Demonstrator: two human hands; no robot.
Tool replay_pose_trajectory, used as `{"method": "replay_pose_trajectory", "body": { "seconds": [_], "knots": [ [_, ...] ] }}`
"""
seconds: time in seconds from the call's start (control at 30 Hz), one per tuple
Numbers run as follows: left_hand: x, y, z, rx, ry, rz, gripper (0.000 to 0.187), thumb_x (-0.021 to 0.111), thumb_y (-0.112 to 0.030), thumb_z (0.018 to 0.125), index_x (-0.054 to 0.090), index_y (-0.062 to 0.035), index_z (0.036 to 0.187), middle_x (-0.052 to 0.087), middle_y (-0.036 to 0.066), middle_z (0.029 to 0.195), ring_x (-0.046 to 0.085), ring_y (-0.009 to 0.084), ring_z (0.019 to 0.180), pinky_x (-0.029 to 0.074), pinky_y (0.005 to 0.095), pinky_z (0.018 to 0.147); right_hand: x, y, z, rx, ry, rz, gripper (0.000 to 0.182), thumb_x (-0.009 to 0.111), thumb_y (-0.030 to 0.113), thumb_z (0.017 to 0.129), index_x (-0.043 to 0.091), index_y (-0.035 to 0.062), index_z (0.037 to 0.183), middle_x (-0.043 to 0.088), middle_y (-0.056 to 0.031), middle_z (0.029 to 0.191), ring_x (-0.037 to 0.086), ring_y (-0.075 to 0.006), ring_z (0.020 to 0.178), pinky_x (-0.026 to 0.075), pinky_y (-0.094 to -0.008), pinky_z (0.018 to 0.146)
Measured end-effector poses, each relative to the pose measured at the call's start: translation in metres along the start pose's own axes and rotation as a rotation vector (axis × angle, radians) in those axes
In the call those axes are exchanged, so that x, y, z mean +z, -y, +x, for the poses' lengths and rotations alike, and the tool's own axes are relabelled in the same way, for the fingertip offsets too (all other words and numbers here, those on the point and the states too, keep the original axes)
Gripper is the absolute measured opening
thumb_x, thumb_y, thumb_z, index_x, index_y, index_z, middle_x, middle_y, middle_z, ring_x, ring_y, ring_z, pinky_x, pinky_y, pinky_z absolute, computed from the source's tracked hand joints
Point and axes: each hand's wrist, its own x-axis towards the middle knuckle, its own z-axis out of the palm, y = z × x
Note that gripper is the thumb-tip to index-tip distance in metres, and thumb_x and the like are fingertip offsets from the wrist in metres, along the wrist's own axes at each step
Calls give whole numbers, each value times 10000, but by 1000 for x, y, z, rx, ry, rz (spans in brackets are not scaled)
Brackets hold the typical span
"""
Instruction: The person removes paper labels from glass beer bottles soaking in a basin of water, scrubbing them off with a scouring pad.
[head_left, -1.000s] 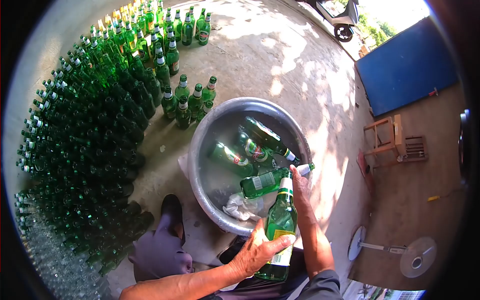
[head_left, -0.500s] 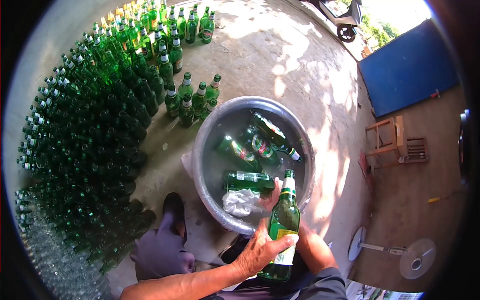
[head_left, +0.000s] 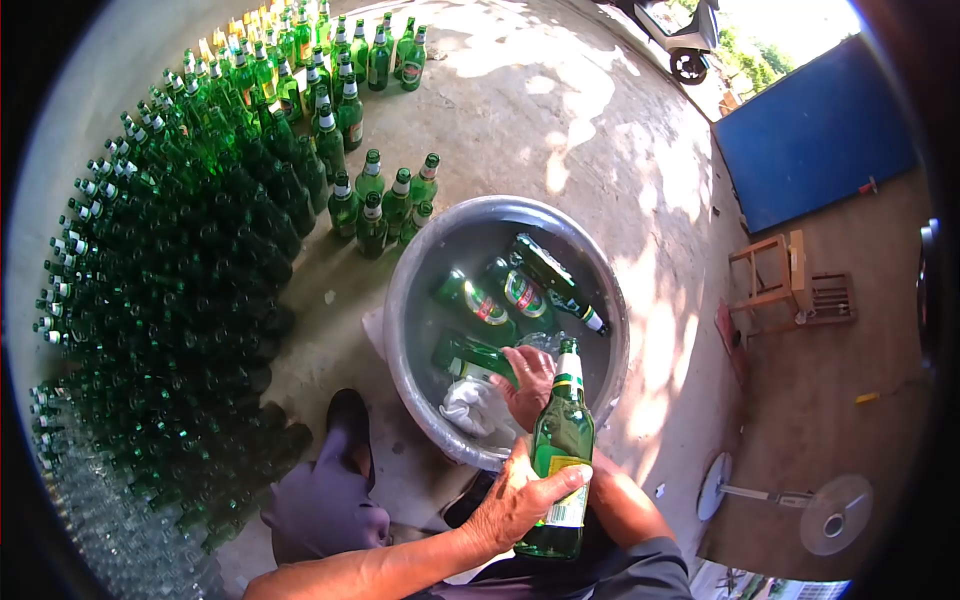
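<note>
My left hand is wrapped round a green beer bottle with a yellow and white label. That bottle stands nearly upright over my lap, neck away from me. Behind it, my right hand reaches into the metal tub of water, fingers curled over the end of another green bottle that is partly under water. Beside that bottle floats a crumpled white cloth. Farther in lie more green bottles, one with a red and white label and one with its neck near the rim.
A large mass of green bottles stands on the floor at left, with a small group just beyond the tub. To the right are a wooden stool, a fan and a blue panel. A scooter wheel shows at the top.
My right hand has moved up and left onto the bottle in the tub, which now sits lower and tilted in the water. The cloth has shifted slightly. My left hand keeps its bottle.
</note>
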Motion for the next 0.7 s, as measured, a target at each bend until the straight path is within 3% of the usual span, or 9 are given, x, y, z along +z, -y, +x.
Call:
{"method": "replay_pose_trajectory", "body": {
  "seconds": [0.17,0.27,0.4,0.5,0.57,0.63,0.67,0.7],
  "knots": [
    [0,-10,-2,-1,15,-39,557,747,-288,885,465,14,1258,605,91,1060,614,145,954,523,310,857,17,4,3,31,66,-59,649,830,294,756,556,23,1278,583,-184,1166,554,-381,1104,475,-497,910],
    [0,-11,-3,-12,8,-58,548,752,-274,883,468,6,1259,611,81,1048,619,141,938,529,305,840,14,15,11,92,161,-173,627,840,253,675,560,11,1181,550,-183,1131,547,-386,1082,488,-486,871],
    [-5,1,2,-13,71,-62,547,750,-259,887,462,1,1273,622,71,1036,630,141,926,537,305,826,19,18,15,91,155,-248,632,829,292,691,568,10,1193,552,-181,1131,549,-373,1056,495,-490,840],
    [-3,5,1,9,-34,-42,578,754,-362,858,531,54,1191,638,150,1056,624,205,967,509,352,892,19,8,20,90,126,-141,602,826,326,718,590,14,1176,570,-173,1047,569,-374,993,502,-476,821],
    [-5,4,-1,18,-38,-52,605,759,-377,855,520,59,1200,634,159,1062,625,223,980,507,367,905,15,4,27,143,175,-102,559,826,364,754,630,20,1148,622,-183,1050,602,-386,1005,511,-462,849],
    [-5,-3,-3,12,-35,-50,596,760,-368,858,519,55,1202,633,149,1062,624,212,981,509,359,900,11,-2,40,560,270,181,566,794,421,791,622,44,1177,635,-231,1151,588,-432,1123,450,-517,973],
    [-6,-6,-3,3,-32,-45,587,760,-359,860,517,50,1203,632,139,1061,622,201,982,510,352,895,10,-5,44,526,89,202,607,774,494,806,644,69,1220,634,-223,1256,570,-433,1224,421,-537,1045],
    [-7,-9,-3,5,-34,-42,587,760,-359,860,517,50,1203,632,139,1061,622,201,982,510,352,895,3,-8,54,524,87,205,607,774,494,806,644,69,1220,634,-223,1256,570,-433,1224,421,-537,1045]
  ]
}}
